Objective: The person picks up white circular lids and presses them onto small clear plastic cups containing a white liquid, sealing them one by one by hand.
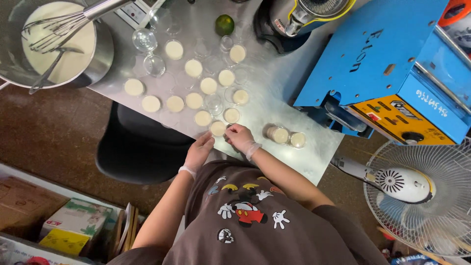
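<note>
Both gloved hands met at one small clear cup of pale cream (218, 128) near the front edge of the dull, scuffed steel table (274, 83). The fingers of the left hand (199, 152) curled against the cup's near side, and those of the right hand (240, 138) pinched loosely at its rim; whether either truly gripped it could not be told, since the thin clear gloves and the small scale blurred the fingertips.

Beyond the cup spread a loose cluster of round filled cups (201, 88), with a few empty clear glass cups (149, 51) among them (hard to pick out against the metal). Two more filled cups (287, 137) sat just right of the right hand. A green lime (224, 24) lay at the far side.

At far left stood a large steel pot of cream (59, 44) holding a wire whisk (54, 27) and a ladle; its rim was cut off by the frame. A blue boxy metal machine (382, 64) crowded the table's right, with a white round-grilled fan (422, 196) below it. A black rounded chair (142, 147) sat tucked under the table's left edge, half hidden.
</note>
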